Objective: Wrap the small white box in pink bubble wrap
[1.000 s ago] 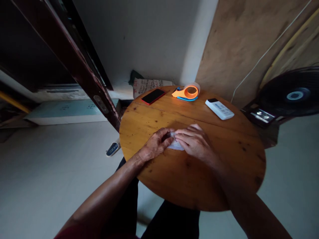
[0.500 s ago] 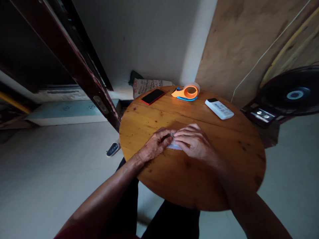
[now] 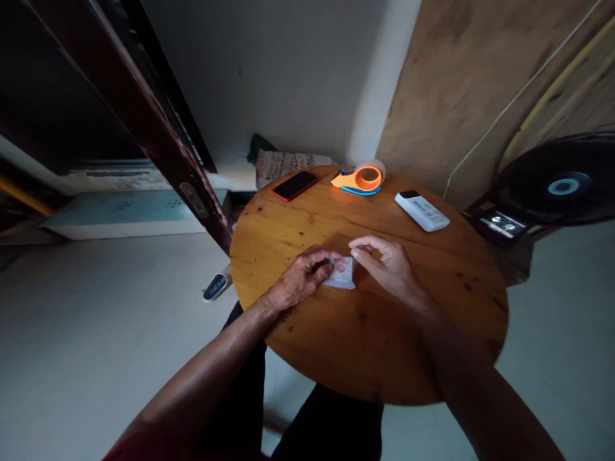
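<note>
A small whitish packet [image 3: 342,274] with pinkish-red marks lies on the round wooden table in the head view. Its wrapping looks thin and crinkled. My left hand [image 3: 307,274] holds the packet's left side, thumb and forefinger closed on it, covering that end. Just right of the packet, my right hand [image 3: 387,264] is lifted clear of it. Its thumb and forefinger curve toward each other with a small gap at the tips, and no object shows between them.
Along the table's [image 3: 307,234] far side lie a red-edged phone [image 3: 295,186], an orange tape dispenser [image 3: 358,179] and a white device with a dark end [image 3: 423,211]. A black fan [image 3: 562,182] stands at right. A shoe [image 3: 216,287] is on the floor at left.
My right hand has come off the packet and moved a little to the right, uncovering its printed face. My left hand keeps its place on the packet.
</note>
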Demonstrator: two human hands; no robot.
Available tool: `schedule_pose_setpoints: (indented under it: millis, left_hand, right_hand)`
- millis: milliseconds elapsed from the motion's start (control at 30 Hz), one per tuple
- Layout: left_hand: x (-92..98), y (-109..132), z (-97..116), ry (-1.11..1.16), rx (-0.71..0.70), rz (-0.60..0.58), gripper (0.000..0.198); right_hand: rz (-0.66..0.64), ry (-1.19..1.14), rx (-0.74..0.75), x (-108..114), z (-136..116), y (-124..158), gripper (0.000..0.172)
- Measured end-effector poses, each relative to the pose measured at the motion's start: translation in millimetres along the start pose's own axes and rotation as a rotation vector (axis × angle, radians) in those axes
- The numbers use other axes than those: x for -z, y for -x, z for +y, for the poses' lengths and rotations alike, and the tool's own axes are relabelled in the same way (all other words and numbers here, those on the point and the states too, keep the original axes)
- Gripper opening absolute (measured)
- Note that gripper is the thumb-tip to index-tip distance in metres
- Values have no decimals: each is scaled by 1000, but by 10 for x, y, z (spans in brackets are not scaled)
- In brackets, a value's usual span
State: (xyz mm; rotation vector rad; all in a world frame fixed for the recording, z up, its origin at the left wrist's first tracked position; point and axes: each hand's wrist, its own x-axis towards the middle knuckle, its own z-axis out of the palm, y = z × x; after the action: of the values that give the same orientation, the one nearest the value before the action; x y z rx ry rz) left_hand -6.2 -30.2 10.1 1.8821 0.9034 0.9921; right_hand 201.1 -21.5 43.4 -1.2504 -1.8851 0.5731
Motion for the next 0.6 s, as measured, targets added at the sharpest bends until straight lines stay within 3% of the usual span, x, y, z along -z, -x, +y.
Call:
schedule_pose_setpoints:
  millis: [267, 433, 600]
  left_hand:
    - [-14, -4, -40, 13, -25, 12, 25]
    - [-16, -21, -19, -25, -42, 5, 23]
    - [-19, -14, -13, -14, -37, 19, 22]
  right_hand:
    - [-134, -116, -78, -201, 74, -12, 20]
    - [-193, -293, -257, -214, 119, -38, 21]
    - [-194, -391, -329, -199, 158, -30, 25]
